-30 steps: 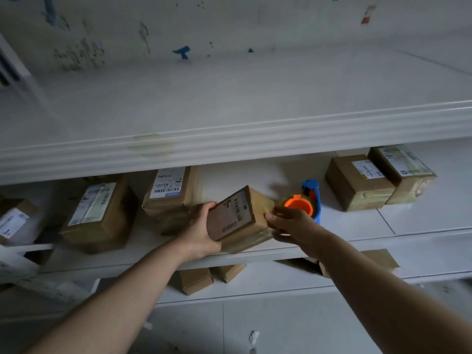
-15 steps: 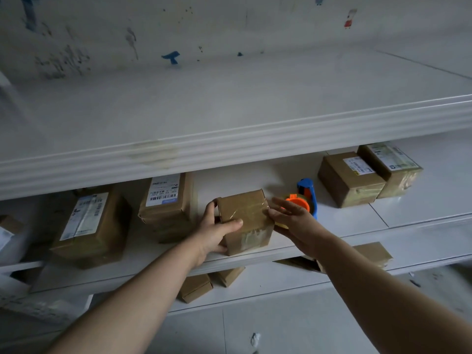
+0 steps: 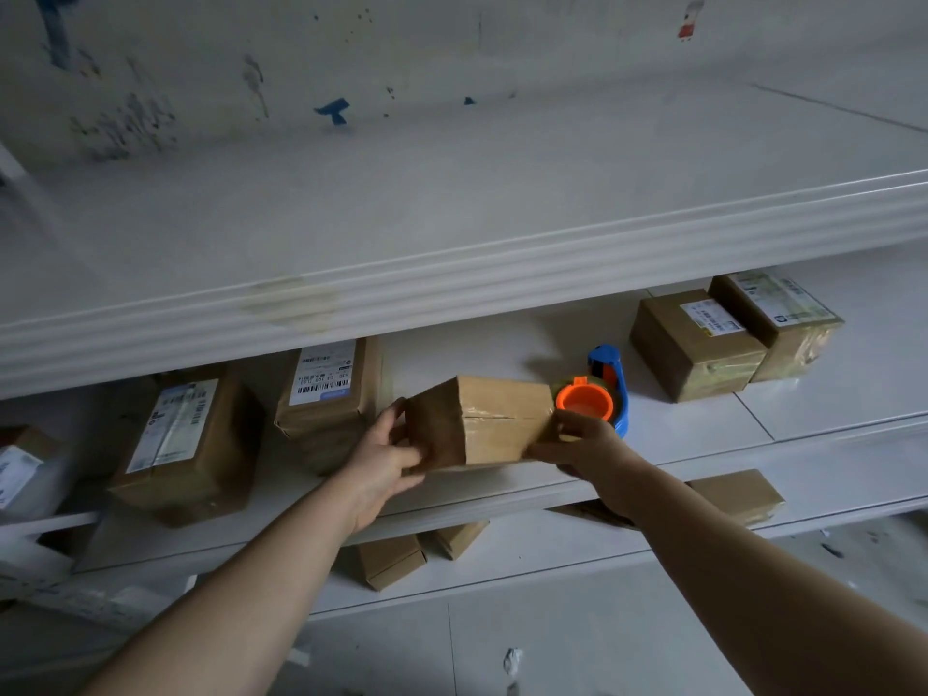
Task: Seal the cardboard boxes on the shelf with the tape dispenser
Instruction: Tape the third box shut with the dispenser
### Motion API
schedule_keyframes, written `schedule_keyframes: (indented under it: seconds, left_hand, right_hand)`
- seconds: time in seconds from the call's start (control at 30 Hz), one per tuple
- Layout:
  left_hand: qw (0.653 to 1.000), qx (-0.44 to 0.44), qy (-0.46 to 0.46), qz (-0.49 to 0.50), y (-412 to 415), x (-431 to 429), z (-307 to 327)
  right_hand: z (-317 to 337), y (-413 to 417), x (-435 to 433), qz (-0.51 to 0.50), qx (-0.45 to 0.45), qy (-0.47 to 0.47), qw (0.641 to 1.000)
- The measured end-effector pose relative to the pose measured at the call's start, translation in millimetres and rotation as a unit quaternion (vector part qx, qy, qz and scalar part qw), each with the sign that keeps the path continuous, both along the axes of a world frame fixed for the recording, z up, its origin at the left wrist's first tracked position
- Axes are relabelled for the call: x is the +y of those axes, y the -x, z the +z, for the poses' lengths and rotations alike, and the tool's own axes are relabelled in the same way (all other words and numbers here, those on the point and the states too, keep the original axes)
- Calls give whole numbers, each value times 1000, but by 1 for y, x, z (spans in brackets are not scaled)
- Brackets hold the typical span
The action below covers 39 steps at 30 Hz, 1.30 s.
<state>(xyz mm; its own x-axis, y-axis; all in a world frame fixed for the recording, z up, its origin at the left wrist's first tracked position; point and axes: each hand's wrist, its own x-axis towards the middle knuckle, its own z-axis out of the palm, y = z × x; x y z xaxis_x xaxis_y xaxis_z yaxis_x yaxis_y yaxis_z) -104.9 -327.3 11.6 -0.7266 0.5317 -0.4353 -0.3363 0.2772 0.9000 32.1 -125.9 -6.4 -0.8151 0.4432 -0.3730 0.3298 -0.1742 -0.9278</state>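
Observation:
A small brown cardboard box (image 3: pixel 494 419) sits near the front of the middle shelf (image 3: pixel 502 487), its taped seam facing me. My left hand (image 3: pixel 384 454) grips its left end, thumb on the near face. My right hand (image 3: pixel 582 447) holds its right end with curled fingers. Just behind that hand lies the tape dispenser (image 3: pixel 600 391), blue with an orange core, on the shelf and untouched.
Two labelled boxes (image 3: pixel 326 389) (image 3: pixel 186 442) stand to the left on the same shelf, two more (image 3: pixel 698 344) (image 3: pixel 783 324) at the right. Smaller boxes (image 3: pixel 391 562) lie on the lower shelf. The upper shelf edge (image 3: pixel 452 288) overhangs.
The box was turned over between my hands: its label side faced me, now the plain taped side does. It has come down onto the shelf.

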Motion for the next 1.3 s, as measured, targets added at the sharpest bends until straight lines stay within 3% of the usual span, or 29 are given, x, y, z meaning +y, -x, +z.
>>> schedule_keyframes:
  seconds: [0.1,0.2,0.37,0.5,0.73,1.03,1.3]
  left_hand:
    - [997,-11,66,27,-4,8,-5]
    - [994,-86,14,65,-9,17,-3]
    - [991,-116,-9,61,-15,26,0]
    - [998,-51,-32,32,-20,26,-3]
    - [998,-23,51,22,-20,24,-8]
    - [990,56,128,29,-19,19,-16]
    - [985,66,157,-18,-12,24,-12]
  right_hand:
    - [-1,-4,3,-31,45,-5,999]
    - [-4,-3,6,-47,53,7,997]
    - [-1,-7,12,-61,79,35,994]
    - [-8,-11,14,-62,27,31,997]
    - [-26,-13,3,-15,-34,44,998]
    - [-26,-8,0,-59,-44,132,989]
    - [-23,-5,0,-31,-84,47,995]
